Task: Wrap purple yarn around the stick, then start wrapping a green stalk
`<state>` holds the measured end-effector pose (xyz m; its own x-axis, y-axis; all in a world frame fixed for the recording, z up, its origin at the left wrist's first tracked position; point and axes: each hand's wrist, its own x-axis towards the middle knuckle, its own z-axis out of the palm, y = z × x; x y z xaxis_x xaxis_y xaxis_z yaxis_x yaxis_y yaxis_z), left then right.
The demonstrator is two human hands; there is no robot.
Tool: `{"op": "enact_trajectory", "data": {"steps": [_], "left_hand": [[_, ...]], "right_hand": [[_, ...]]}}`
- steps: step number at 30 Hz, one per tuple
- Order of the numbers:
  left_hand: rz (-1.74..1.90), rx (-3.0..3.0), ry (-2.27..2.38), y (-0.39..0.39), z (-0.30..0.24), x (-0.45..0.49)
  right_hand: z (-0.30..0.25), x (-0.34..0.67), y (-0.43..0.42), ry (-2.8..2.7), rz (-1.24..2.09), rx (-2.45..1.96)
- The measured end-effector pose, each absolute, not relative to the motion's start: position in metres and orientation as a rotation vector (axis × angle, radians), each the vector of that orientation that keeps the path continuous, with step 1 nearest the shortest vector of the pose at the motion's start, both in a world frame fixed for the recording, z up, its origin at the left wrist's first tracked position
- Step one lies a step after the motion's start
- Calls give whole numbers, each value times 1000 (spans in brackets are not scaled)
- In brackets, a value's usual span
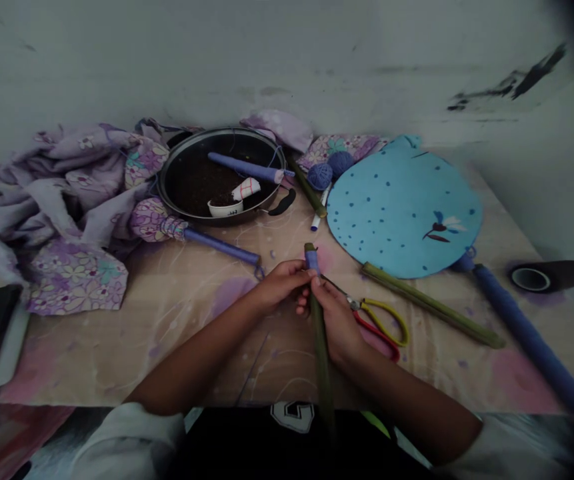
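My left hand (281,285) and my right hand (334,320) both grip an upright green bamboo stick (321,353) above the table's near edge. Purple wrapping (312,261) covers the stick's upper part, just above my fingers. Nearest my right hand lie scissors with red and yellow handles (379,330), their blades reaching towards my fingers. To the left of my left hand, a purple-wrapped stick (221,247) with a floral cloth head ends near my left wrist.
A round blue dotted paper fan (404,207) and a bamboo stick (431,303) lie to the right. Behind stand a dark metal pan of soil (181,177), purple yarn balls (320,177) and a black tape roll (549,275). Floral cloth (61,213) is heaped left.
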<state>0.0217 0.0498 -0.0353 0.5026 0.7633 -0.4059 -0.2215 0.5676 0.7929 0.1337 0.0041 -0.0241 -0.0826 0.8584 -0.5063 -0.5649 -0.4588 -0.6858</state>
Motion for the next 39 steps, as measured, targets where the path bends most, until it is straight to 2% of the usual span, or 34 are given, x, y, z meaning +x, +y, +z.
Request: {"op": "enact_trajectory", "data": {"steps": [9, 20, 31, 39], "left_hand": [[582, 745, 817, 54, -38, 19], [674, 737, 764, 58, -43, 16], [644, 810, 728, 55, -42, 16], [658, 817, 743, 54, -43, 16]], "right_hand": [[-26, 129, -1, -395, 1701, -1128], [-26, 165, 2, -859, 1914, -1254], [-30, 178, -4, -882, 2008, -1222], [-29, 171, -6, -881, 1954, -1257]]}}
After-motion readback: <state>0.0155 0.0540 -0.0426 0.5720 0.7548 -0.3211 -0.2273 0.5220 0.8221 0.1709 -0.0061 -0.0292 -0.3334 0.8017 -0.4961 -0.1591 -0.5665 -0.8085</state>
